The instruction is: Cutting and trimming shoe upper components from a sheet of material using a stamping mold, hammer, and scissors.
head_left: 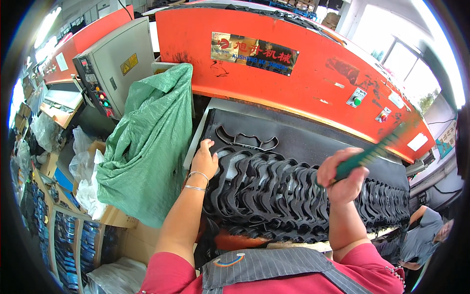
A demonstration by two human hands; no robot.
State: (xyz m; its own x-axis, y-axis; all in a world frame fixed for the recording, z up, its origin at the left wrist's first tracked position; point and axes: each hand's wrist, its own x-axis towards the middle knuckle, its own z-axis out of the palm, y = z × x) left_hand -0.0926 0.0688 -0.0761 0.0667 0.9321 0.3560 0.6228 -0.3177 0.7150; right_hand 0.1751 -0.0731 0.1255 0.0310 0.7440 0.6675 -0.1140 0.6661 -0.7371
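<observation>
Green and blurred, the brush (370,156) sits clamped in the fingers of our right hand (344,180) above wavy black strips (274,193) on the table (313,145), while our left hand (204,159) looks empty, fingers slightly apart, and a hasty sweep could tangle the strips.

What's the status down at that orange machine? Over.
Right hand gripping green brush, blurred. Left hand empty. Wavy black strips crowding the mat. Curved black frame lying beyond them.
</observation>
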